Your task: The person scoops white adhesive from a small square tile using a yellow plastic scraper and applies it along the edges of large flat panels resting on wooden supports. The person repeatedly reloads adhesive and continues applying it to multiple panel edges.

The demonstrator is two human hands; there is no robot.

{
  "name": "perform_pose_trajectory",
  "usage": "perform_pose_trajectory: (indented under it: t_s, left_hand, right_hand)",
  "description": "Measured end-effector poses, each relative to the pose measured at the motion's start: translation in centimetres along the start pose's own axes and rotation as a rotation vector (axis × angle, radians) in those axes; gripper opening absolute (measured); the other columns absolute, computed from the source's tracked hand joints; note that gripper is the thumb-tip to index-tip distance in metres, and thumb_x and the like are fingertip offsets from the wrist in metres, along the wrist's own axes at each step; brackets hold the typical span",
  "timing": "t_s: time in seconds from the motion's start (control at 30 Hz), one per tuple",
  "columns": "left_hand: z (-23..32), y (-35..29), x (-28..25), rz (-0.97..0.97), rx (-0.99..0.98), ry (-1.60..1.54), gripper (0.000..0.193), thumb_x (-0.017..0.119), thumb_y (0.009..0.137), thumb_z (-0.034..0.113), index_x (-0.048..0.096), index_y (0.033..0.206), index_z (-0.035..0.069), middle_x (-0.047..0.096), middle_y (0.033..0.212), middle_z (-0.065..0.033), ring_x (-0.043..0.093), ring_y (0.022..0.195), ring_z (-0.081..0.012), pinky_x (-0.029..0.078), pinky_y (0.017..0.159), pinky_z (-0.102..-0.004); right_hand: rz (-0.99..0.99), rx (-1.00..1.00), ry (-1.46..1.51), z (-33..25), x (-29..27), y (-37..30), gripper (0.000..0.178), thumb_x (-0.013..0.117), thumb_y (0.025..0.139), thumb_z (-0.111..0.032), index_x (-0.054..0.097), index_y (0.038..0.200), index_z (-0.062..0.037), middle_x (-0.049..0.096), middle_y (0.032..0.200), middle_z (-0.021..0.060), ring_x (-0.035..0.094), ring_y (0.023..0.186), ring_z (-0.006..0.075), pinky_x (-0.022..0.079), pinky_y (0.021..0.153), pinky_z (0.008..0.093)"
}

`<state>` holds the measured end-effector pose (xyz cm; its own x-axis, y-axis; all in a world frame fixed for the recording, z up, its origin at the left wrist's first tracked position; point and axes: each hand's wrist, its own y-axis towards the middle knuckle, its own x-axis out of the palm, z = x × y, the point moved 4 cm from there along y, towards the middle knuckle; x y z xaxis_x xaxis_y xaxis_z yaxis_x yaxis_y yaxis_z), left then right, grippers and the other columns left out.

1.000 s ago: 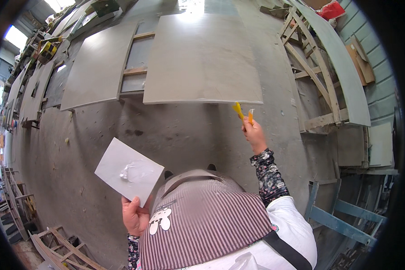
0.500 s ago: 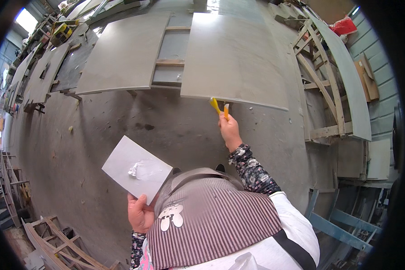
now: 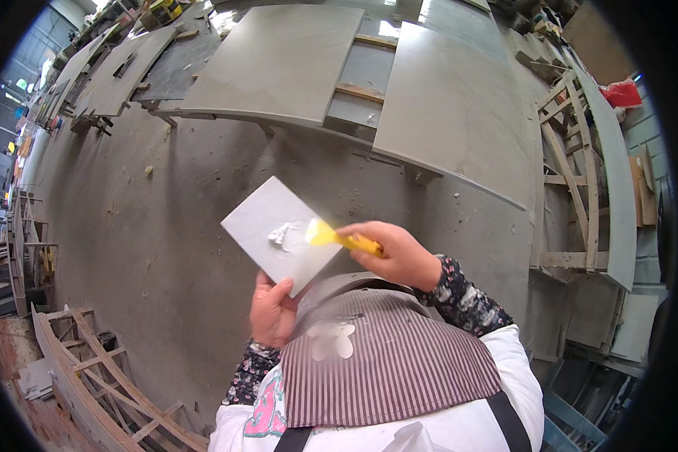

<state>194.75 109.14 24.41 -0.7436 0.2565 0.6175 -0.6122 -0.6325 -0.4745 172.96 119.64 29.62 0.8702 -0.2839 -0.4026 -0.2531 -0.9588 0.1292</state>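
Note:
My left hand (image 3: 273, 310) grips the lower corner of a white rectangular board (image 3: 267, 203), thumb on top. A dab of white paste (image 3: 281, 235) sits near the board's middle, with a thin smear beside it. My right hand (image 3: 395, 255) is closed around the handle of a yellow putty knife (image 3: 358, 242). The knife's wide blade is over the right part of the board, at the paste smear; whether it touches cannot be made out. Ahead of both hands lies a large grey panel (image 3: 459, 113) on supports.
Another large grey panel (image 3: 271, 64) lies left of the first, with wooden slats (image 3: 360, 93) showing between them. A wooden frame (image 3: 572, 173) stands at the right. A curved slatted frame (image 3: 109, 377) is at the lower left. Grey concrete floor (image 3: 151, 248) has scattered specks.
My right hand has drawn the putty knife back from the panel's front edge to the board. My left hand and the board have moved up and right.

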Motion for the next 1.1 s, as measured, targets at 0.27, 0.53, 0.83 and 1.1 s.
perform_pose_trajectory:
  t_s: [0.27, 0.53, 0.83, 1.1]
  left_hand:
    - [-3.2, 0.7, 3.3, -0.078, -0.002, 0.091, 0.049, 0.052, 0.088, -0.006, 0.040, 0.133, 0.006, 0.053, 0.131, -0.0143, 0.056, 0.119, -0.0312, 0.052, 0.097, -0.0531]
    - [-3.8, 0.2, 4.2, -0.096, -0.087, 0.102, 0.045, 0.054, 0.088, -0.001, 0.044, 0.132, 0.005, 0.057, 0.127, -0.0133, 0.060, 0.114, -0.0288, 0.055, 0.092, -0.0470]
    - [-4.1, 0.5, 5.4, -0.041, -0.101, 0.104, 0.044, 0.055, 0.089, 0.000, 0.044, 0.132, 0.005, 0.057, 0.127, -0.0129, 0.061, 0.113, -0.0284, 0.057, 0.091, -0.0462]
    - [-4.8, -0.1, 5.5, -0.023, -0.074, 0.092, 0.050, 0.050, 0.088, -0.004, 0.042, 0.136, 0.006, 0.056, 0.130, -0.0133, 0.057, 0.118, -0.0303, 0.052, 0.096, -0.0501]
  right_hand:
    - [-0.118, 0.167, -0.462, -0.2, -2.4, -6.9, 0.044, 0.070, 0.076, -0.011, 0.066, 0.120, -0.0155, 0.060, 0.082, 0.0110, 0.063, 0.074, 0.0272, 0.053, 0.066, 0.0370]
    - [0.409, 0.335, -0.661, 3.6, -19.7, -18.7, 0.034, 0.065, 0.086, -0.011, 0.065, 0.120, -0.0136, 0.062, 0.085, 0.0139, 0.063, 0.082, 0.0310, 0.050, 0.073, 0.0396]
    - [0.382, 0.515, -0.758, 9.2, -27.2, -21.3, 0.035, 0.065, 0.087, -0.011, 0.065, 0.122, -0.0180, 0.061, 0.092, 0.0113, 0.061, 0.086, 0.0294, 0.049, 0.075, 0.0371]
    - [0.285, 0.531, -0.786, 10.4, -28.1, -19.5, 0.034, 0.068, 0.085, -0.008, 0.067, 0.118, -0.0141, 0.061, 0.091, 0.0115, 0.060, 0.086, 0.0302, 0.049, 0.075, 0.0375]
